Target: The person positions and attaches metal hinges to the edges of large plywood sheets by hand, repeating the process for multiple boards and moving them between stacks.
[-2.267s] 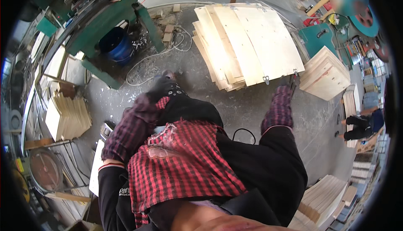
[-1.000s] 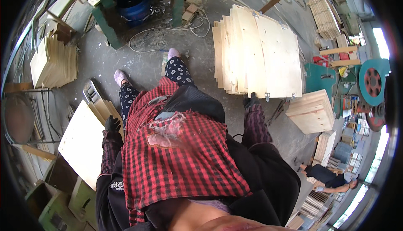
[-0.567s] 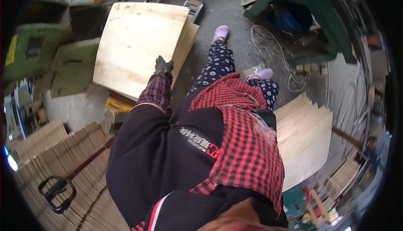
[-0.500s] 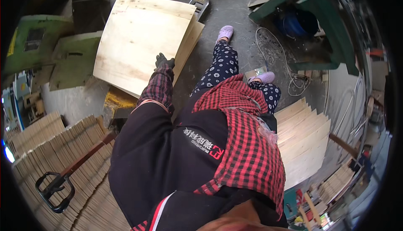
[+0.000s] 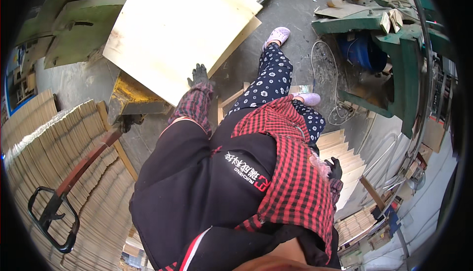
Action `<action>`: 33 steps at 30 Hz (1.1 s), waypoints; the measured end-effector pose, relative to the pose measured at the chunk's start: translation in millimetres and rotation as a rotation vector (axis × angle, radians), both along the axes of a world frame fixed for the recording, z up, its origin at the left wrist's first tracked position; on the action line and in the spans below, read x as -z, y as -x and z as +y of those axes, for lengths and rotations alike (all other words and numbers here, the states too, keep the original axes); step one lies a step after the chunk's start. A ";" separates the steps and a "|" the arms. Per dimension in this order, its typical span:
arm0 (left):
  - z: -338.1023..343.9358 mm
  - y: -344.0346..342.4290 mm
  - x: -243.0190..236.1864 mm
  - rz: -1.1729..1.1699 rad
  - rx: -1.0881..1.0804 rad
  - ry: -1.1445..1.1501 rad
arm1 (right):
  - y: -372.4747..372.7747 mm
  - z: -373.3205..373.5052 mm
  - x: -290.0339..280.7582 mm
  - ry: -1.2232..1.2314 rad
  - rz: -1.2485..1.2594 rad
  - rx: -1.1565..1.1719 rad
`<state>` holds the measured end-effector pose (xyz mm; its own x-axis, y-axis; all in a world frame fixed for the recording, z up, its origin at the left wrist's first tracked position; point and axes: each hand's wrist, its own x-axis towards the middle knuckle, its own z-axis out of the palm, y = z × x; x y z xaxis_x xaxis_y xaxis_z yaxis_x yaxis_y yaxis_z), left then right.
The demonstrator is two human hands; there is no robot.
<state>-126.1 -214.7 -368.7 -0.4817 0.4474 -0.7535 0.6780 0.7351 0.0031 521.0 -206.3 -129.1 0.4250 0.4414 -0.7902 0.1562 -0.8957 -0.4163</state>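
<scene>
A stack of large, pale wood veneer sheets [image 5: 177, 29] lies ahead on the left, its lower sheets out of line with the top one. My left hand [image 5: 199, 75], in a dark glove, rests at the near right edge of the top sheet with its fingers spread. At my right side, my gloved right hand [image 5: 335, 168] hangs beside more veneer sheets [image 5: 347, 187], which are fanned out in steps. Its fingers are loosely bent and apart, with nothing visible in them; my apron and sleeve hide part of that hand.
A pallet jack handle [image 5: 54, 217] stands at the left before tall stacks of sheets [image 5: 93, 172]. A yellow metal part [image 5: 130, 93] sits under the veneer. Right of my feet are a green machine frame [image 5: 406, 84], a blue bucket [image 5: 364, 54] and a loose white cable [image 5: 336, 74] on the floor.
My right hand has come into view beside the fanned sheets. The view has shifted, so the veneer stack appears higher. My left hand stays near its edge.
</scene>
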 end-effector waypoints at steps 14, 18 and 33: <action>-60.0 -44.2 -19.4 -0.899 -2.255 -0.674 | 2.2 11.8 39.8 -0.064 0.084 -0.245; -59.5 -46.2 -38.7 -0.873 -2.469 -0.982 | 15.1 81.8 35.4 -0.093 0.156 -0.128; -65.9 38.5 -337.7 -1.394 -1.483 -1.324 | 433.8 254.1 -100.8 -1.499 -0.479 -1.512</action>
<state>-164.6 -280.6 -31.1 -0.4698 0.7259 -0.5023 -0.8560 -0.2354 0.4603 87.2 47.9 -28.3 -0.7336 0.5538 0.3938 0.5099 0.8317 -0.2198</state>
